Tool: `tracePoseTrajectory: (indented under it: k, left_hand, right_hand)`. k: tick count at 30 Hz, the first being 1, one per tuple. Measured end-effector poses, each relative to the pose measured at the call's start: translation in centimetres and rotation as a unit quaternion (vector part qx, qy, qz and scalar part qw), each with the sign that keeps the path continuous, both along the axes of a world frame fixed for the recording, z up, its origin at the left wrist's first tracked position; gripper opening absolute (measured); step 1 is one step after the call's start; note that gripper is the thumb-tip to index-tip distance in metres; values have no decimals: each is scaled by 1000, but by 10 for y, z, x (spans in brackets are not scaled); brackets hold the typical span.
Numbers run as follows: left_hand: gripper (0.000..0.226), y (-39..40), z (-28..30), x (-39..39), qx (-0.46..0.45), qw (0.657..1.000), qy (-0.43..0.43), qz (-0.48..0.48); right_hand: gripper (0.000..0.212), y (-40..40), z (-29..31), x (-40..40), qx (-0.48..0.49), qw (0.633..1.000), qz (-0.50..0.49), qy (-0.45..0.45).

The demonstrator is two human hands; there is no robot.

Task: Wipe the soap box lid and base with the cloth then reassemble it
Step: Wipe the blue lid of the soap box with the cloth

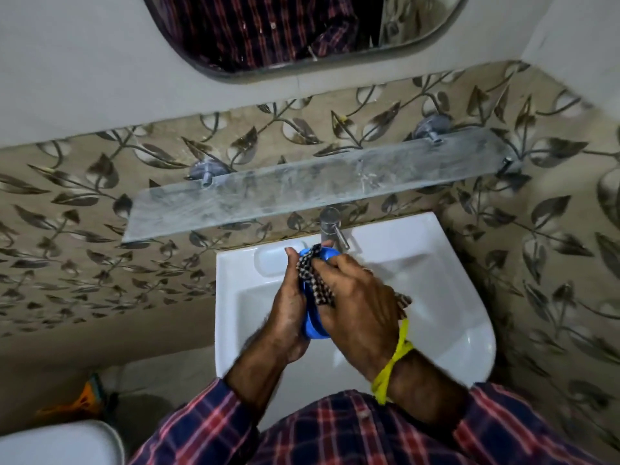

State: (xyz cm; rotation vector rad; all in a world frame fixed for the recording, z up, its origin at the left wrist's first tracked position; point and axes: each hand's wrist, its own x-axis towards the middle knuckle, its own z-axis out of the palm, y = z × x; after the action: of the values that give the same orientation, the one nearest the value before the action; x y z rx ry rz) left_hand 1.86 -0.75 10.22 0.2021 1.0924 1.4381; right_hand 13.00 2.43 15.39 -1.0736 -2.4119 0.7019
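A blue soap box (312, 325) is held upright over the white sink (446, 280). My left hand (289, 308) grips it from the left side, fingers curled round its edge. My right hand (355, 302) holds a checked brown-and-white cloth (315, 283) and presses it against the box's face. Most of the box is hidden behind both hands and the cloth, so I cannot tell whether it is the lid, the base or both together. A yellow thread is tied round my right wrist.
A metal tap (330, 226) stands just behind the hands. A frosted glass shelf (315, 186) juts out from the leaf-patterned wall above the sink. A mirror (302, 28) hangs higher up. A white toilet lid (60, 443) shows at lower left.
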Motion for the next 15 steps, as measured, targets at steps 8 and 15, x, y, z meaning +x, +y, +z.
tracePoseTrajectory:
  k: [8,15]
  left_hand:
    - [73,-7,-2,2,-15,1000,-16,-18]
    - [77,-5,1,-6,-7,999,-27,-41]
  right_hand:
    - [73,7,-5,17,32,987,55,-146]
    - [66,4,0,17,10,991,64,-120]
